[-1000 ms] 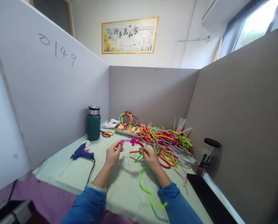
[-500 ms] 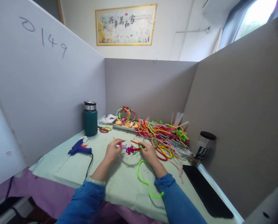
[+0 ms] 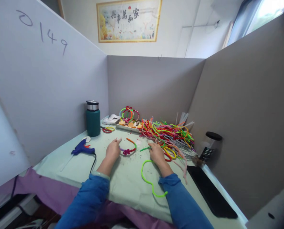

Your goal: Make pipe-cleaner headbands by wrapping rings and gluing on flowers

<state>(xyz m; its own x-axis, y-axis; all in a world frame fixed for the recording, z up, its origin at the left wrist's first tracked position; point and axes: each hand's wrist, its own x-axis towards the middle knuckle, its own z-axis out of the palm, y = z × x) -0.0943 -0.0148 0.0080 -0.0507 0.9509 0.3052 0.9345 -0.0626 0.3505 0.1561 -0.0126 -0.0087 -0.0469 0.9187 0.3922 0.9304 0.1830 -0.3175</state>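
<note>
My left hand (image 3: 113,150) is closed on the left end of a headband (image 3: 134,148) wrapped in purple, red, green and orange pipe cleaners. A magenta pipe-cleaner flower (image 3: 126,152) sits on the middle of its curve. To the right, apart from the headband, my right hand (image 3: 157,154) pinches a short dark green pipe cleaner (image 3: 145,148) whose free end points left. A long bright green pipe cleaner (image 3: 146,181) lies in a curve on the cloth, close to my right wrist.
A large heap of pipe cleaners (image 3: 168,135) lies behind my right hand. At the back stands a metal tray (image 3: 128,128) with finished hoops (image 3: 129,114). Scissors (image 3: 107,129), a green bottle (image 3: 93,122) and a blue glue gun (image 3: 83,148) are left; a black slab (image 3: 210,190) lies right.
My hands have moved apart. The headband has shifted left with my left hand, and my right hand has come away from its right end, holding the short green pipe cleaner.
</note>
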